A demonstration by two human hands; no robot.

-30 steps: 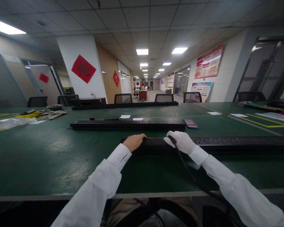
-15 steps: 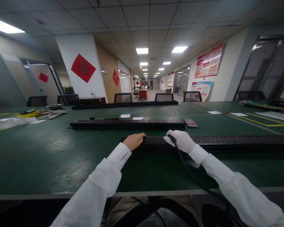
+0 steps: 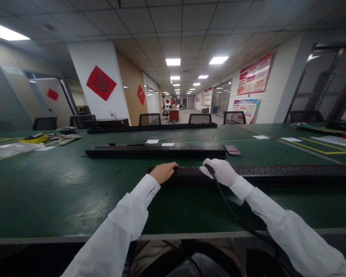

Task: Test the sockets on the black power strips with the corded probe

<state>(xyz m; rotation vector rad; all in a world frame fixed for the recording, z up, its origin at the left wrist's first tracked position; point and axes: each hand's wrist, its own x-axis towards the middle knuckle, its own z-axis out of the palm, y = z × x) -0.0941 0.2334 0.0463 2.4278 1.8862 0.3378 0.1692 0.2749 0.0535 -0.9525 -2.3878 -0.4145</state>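
A long black power strip (image 3: 276, 171) with rows of sockets and red dots lies across the table in front of me. My left hand (image 3: 163, 172), bare, is closed over the strip near its left end, fingers over the far edge. In a white glove, my right hand (image 3: 222, 171) grips a black plug (image 3: 209, 168) against the strip's top. From the plug a black cord (image 3: 225, 204) runs down past the table's near edge. The plug's pins and the socket under it are hidden.
Behind lies a second black power strip (image 3: 155, 152), with a phone (image 3: 233, 150) at its right end. A third long black bar (image 3: 152, 127) rests at the far edge. White paper slips (image 3: 152, 141) lie between them. Plastic film (image 3: 15, 149) and a bowl (image 3: 67, 130) sit at left.
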